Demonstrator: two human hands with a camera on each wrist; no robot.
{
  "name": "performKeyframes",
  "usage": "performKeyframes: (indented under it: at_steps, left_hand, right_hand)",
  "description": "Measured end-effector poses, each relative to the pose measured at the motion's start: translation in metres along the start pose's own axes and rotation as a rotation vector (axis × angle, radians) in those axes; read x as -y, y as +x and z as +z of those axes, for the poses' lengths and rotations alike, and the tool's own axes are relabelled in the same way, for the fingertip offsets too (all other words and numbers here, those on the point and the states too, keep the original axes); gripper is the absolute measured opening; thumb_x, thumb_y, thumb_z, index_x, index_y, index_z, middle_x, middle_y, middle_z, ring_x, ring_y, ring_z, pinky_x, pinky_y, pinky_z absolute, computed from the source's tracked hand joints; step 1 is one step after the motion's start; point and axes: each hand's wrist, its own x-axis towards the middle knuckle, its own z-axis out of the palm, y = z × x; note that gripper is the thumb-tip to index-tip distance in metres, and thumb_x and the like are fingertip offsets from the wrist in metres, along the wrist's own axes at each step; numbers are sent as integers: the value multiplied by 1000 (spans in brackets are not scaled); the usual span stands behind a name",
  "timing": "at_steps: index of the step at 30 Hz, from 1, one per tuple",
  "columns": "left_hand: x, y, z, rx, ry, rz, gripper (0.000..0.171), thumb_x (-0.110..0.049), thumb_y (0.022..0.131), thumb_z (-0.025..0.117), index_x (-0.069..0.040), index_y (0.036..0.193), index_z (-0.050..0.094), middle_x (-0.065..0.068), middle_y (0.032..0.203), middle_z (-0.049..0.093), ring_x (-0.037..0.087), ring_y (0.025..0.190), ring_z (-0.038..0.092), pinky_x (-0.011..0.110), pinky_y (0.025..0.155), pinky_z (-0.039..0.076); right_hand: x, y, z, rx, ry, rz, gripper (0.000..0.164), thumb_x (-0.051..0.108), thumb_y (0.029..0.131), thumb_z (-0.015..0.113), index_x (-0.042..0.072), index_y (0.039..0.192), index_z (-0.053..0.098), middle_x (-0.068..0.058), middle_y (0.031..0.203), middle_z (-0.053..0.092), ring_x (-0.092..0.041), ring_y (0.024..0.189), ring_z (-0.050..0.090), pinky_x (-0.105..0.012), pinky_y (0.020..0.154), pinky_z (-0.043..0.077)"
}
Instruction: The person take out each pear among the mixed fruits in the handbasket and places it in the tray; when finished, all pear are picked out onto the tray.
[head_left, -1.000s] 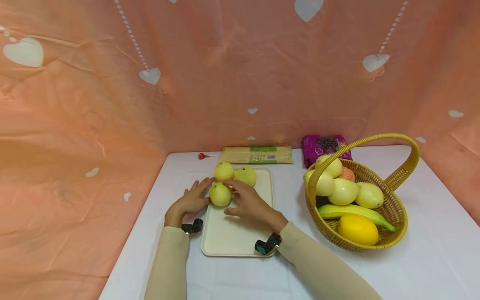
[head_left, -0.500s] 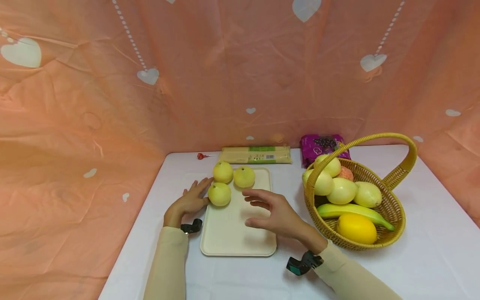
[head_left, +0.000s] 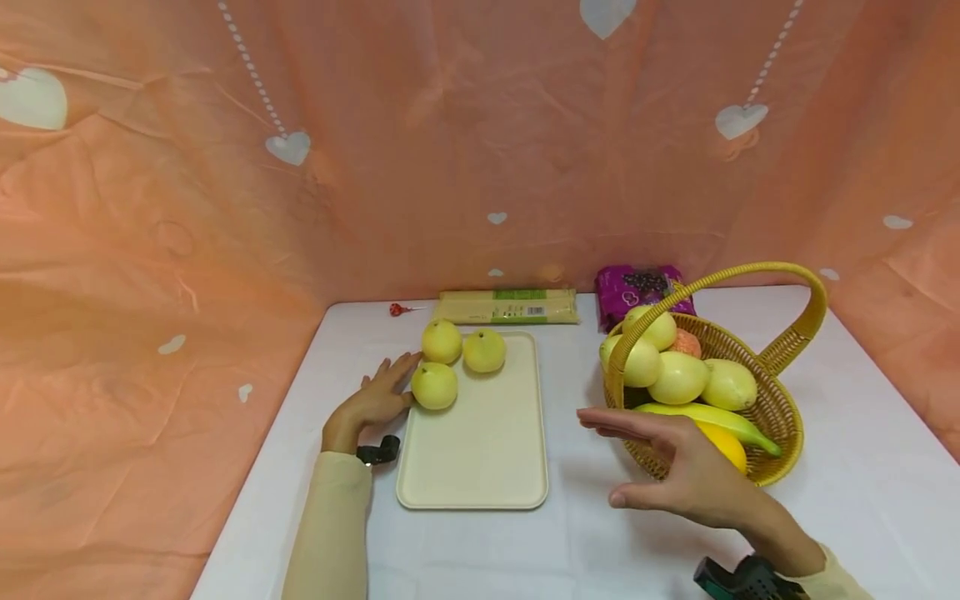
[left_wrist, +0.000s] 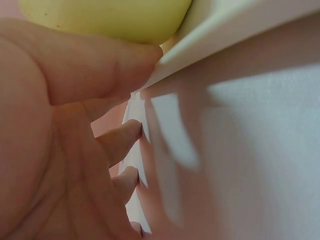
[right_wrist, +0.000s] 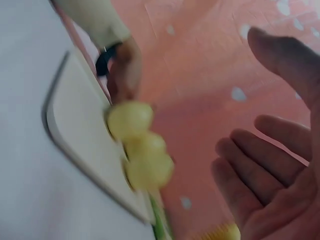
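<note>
Three pale yellow-green pears sit at the far left part of a cream tray (head_left: 471, 454) in the head view: a near pear (head_left: 434, 386), a back-left pear (head_left: 442, 342) and a back-right pear (head_left: 484, 351). My left hand (head_left: 375, 396) rests at the tray's left edge, fingers extended; its thumb lies right at the near pear (left_wrist: 115, 17) in the left wrist view. Over the front left of a wicker basket (head_left: 783, 396), my right hand (head_left: 678, 467) hangs with straight fingers and thumb spread, holding nothing. It hides part of a yellow oval fruit (head_left: 727, 446).
The basket also holds a green-yellow banana (head_left: 720, 417), several pale yellow-green fruits (head_left: 678, 377) and a reddish fruit (head_left: 686, 342). Behind stand a purple package (head_left: 637, 292), a flat beige packet (head_left: 510, 307) and a red lollipop (head_left: 397, 309). A tall arched handle (head_left: 720, 275) rises over the basket.
My right hand has drawn away from the near pear, rightward and toward me, to the basket's front. The left hand and the pears keep their places on the tray.
</note>
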Motion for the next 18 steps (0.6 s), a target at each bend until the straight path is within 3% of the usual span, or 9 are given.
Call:
performKeyframes:
  at_steps: [5, 12, 18]
  left_hand:
    - [-1, -2, -1, 0, 4, 3, 81, -15, 102, 55, -16, 176, 24, 20, 184, 12, 49, 170, -8, 77, 130, -11]
    - [0, -2, -1, 8, 0, 2, 82, -15, 101, 56, -16, 176, 23, 22, 184, 11, 50, 169, -9, 78, 128, -12]
    - [0, -1, -1, -4, 17, 36, 82, -14, 100, 54, -13, 176, 23, 24, 183, 13, 53, 168, -6, 81, 128, -9]
  right_hand:
    - [3, -29, -37, -65, -117, 3, 81, -6, 81, 91, 12, 154, 63, -11, 153, 68, -2, 144, 59, -11, 116, 43]
    - [2, -59, -75, -182, -202, 37, 85, -21, 75, 87, 2, 152, 62, -1, 153, 69, 3, 140, 61, -8, 109, 47]
    - [-4, -63, -96, -250, -278, 66, 88, -22, 73, 88, 1, 154, 61, 11, 153, 67, 9, 137, 61, -4, 105, 47]
